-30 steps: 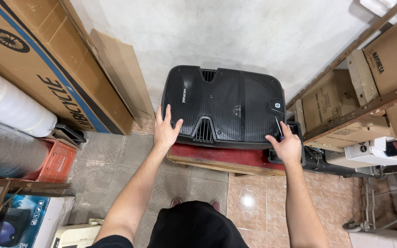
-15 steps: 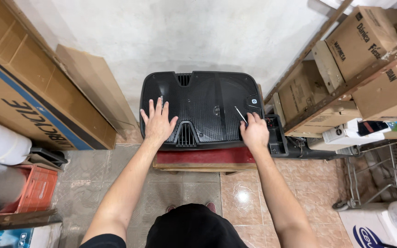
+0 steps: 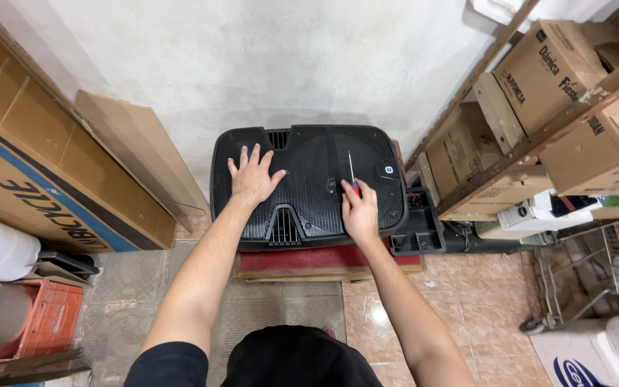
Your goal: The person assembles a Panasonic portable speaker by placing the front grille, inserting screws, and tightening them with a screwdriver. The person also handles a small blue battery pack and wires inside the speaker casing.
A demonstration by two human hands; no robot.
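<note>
Below, speaker (image 3: 309, 186) on red bench (image 3: 302, 259), tiled floor (image 3: 467, 301).

**Operator Appearance: Clothing and Arms**

A black short-sleeved shirt (image 3: 295, 358) is worn; its fabric is plain, and no print or marking can be seen. The left sleeve (image 3: 166, 364) ends at the upper arm. Both forearms are left bare. No gloves, rings, watch or wristband are seen on the left hand (image 3: 253, 177) or the right hand (image 3: 360, 210).
</note>
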